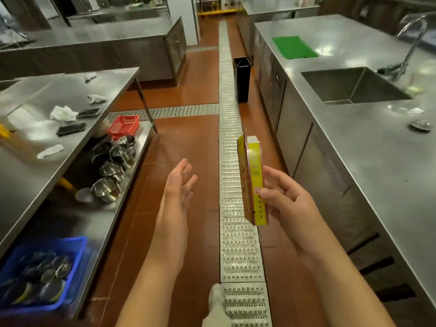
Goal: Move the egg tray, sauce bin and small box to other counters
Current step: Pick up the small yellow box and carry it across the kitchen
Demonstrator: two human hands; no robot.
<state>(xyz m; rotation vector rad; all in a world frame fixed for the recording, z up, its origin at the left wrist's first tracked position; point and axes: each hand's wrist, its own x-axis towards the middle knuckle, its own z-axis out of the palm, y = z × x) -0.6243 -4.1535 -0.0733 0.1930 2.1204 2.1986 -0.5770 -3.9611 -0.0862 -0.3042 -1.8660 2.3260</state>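
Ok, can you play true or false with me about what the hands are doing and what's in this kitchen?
1. The right hand holds a small yellow cardboard box upright on its edge. True.
2. The left hand grips the box too. False: it is open, fingers relaxed, apart from the box.
3. The square steel sink is set into the long counter on the right. True.
4. The blue plastic basket sits on the top of the left table. False: it is on the lower shelf.
5. A flat green mat lies on the right counter, beyond the sink. True.
6. The small red plastic basket is on the floor. False: it stands on the lower shelf.
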